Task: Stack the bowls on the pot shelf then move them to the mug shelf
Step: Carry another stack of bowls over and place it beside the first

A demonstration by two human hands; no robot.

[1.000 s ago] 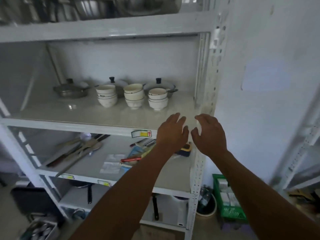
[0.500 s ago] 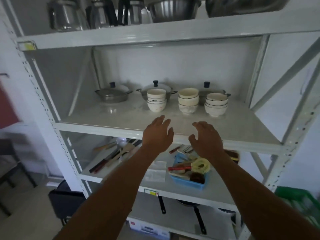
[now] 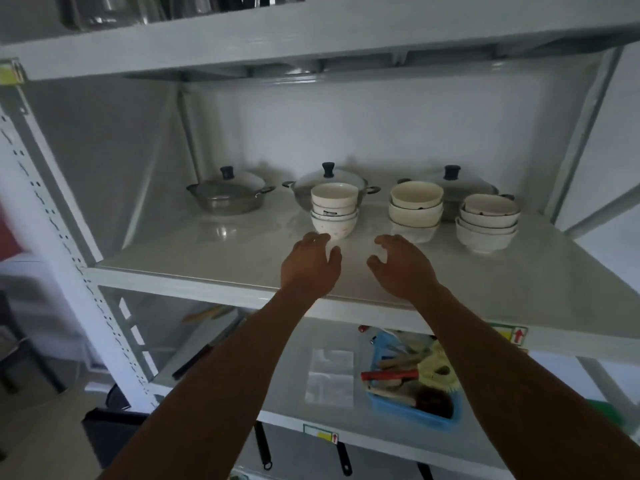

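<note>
Left hand (image 3: 309, 263) and right hand (image 3: 403, 266) above pot shelf (image 3: 207, 258), fingers spread, empty, near three bowl stacks (image 3: 334, 211).

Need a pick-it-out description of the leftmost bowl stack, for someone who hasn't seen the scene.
Find the shelf holding three lidded pots. Three bowl stacks stand in a row before them; take the left stack, in front of the middle pot. It is the narrowest, and its bottom bowl is speckled, unlike the plain wider stacks to its right.
</note>
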